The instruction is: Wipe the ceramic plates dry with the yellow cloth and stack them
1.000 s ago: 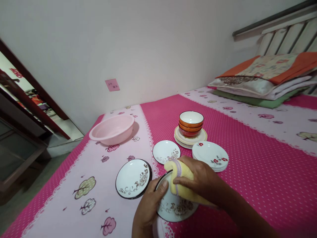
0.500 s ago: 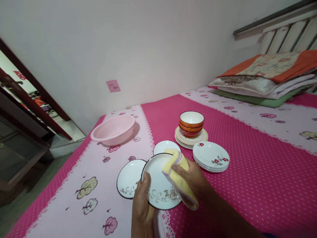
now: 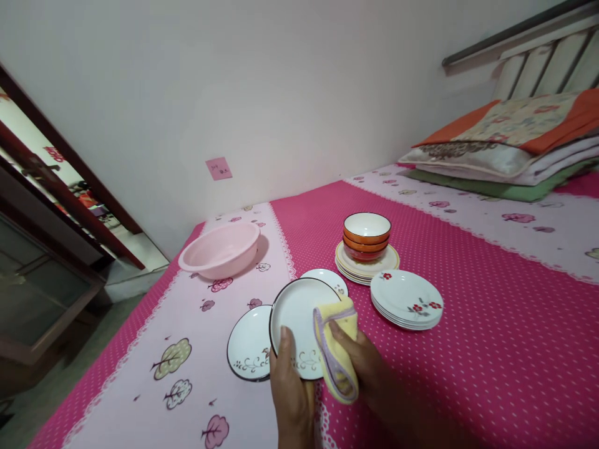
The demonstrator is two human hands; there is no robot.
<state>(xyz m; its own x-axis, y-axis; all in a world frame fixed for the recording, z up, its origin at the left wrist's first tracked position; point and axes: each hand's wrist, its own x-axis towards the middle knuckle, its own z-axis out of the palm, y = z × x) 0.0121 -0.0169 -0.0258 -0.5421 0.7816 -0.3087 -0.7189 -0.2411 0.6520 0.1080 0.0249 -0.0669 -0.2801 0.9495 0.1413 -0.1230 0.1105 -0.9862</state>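
Note:
A white dark-rimmed plate is tilted up in my left hand, thumb on its face and fingers behind. My right hand grips a yellow cloth with a purple edge and presses it on the plate's right side, hiding part of the floral pattern. Behind the held plate, a matching plate lies on the bed to the left. Another white plate, partly covered, lies farther back.
A stack of orange bowls stands on yellow-rimmed plates. Beside it is a stack of flower-patterned white plates. A pink basin sits at the back left, and folded bedding lies at the far right.
The held plate has tilted more upright, and the cloth has shifted over its right side, covering more of the pattern. The view has swung slightly left.

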